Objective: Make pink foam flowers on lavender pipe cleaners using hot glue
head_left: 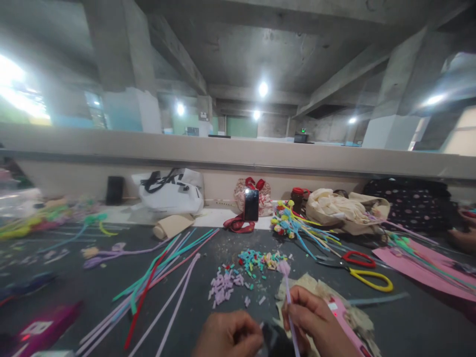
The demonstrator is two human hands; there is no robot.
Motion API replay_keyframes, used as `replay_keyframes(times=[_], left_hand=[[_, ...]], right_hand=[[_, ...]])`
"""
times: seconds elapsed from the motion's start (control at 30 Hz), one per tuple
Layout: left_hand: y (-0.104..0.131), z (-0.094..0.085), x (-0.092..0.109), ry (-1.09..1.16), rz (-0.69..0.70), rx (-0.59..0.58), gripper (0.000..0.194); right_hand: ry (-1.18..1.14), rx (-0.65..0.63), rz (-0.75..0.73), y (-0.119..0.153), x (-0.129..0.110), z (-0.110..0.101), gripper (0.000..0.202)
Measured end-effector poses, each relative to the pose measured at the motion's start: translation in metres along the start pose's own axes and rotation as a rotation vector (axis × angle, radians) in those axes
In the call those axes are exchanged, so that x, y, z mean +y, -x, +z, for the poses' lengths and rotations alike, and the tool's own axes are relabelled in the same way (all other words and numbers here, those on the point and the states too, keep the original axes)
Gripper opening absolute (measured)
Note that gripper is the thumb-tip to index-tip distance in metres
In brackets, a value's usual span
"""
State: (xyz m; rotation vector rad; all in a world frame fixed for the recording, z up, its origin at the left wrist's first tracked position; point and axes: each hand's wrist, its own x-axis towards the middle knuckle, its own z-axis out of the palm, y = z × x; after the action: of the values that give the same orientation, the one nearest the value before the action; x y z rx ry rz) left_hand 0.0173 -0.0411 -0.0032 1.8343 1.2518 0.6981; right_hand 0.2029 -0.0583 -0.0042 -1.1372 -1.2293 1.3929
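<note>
My right hand [310, 317] pinches a thin lilac stem [288, 292] with a small lilac tuft [283, 267] at its upper end. Just left of it, low in the view, my left hand [230, 334] has its fingers curled together; what they hold, if anything, is too small to make out. Beyond my hands lie a pile of short lilac pieces [223, 287] and a pile of mixed teal, yellow and red pieces [256, 261]. A pink tool [345, 322] rests on a crumpled beige cloth [310, 283], partly behind my right hand.
Long coloured stems [163, 272] spread across the left. Scissors [366, 272] with red and yellow handles lie right of centre. A phone [251, 205] stands at the back, near a bundle of flowered stems [288, 220]. A magenta tool [46, 329] lies front left; someone's hand [463, 239] shows far right.
</note>
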Motion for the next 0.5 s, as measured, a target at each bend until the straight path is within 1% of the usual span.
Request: replay_keyframes(times=[0.03,0.1,0.13,0.2,0.27,0.3,0.37,0.43,0.5], left_hand=[[-0.003,0.001,0.001,0.058,-0.037,0.029,0.015],[-0.010,0.003,0.001,0.238,-0.014,0.075,0.018],[-0.013,0.003,0.001,0.364,-0.009,0.069,0.016],[-0.020,0.003,-0.001,0.640,-0.053,-0.008,0.016],[-0.024,0.002,-0.004,0.849,-0.148,-0.115,0.025],[-0.026,0.002,-0.007,0.914,-0.181,-0.146,0.028],[-0.027,0.003,-0.012,0.986,-0.210,-0.154,0.031],[-0.029,0.004,-0.018,1.003,-0.221,-0.127,0.032],[-0.031,0.007,-0.027,0.993,-0.201,-0.088,0.031]], right_hand=[[0.007,-0.020,0.007,-0.001,0.001,0.004,0.015],[0.015,-0.039,-0.002,-0.002,0.004,0.012,0.018],[0.020,-0.044,-0.011,-0.004,0.005,0.017,0.019],[0.053,-0.066,-0.033,-0.007,0.009,0.025,0.021],[0.092,-0.097,-0.056,-0.011,0.013,0.031,0.024],[0.106,-0.107,-0.070,-0.014,0.016,0.033,0.025],[0.112,-0.117,-0.095,-0.019,0.022,0.037,0.028],[0.102,-0.146,-0.098,-0.024,0.027,0.038,0.029],[0.122,-0.164,-0.108,-0.028,0.030,0.040,0.029]])
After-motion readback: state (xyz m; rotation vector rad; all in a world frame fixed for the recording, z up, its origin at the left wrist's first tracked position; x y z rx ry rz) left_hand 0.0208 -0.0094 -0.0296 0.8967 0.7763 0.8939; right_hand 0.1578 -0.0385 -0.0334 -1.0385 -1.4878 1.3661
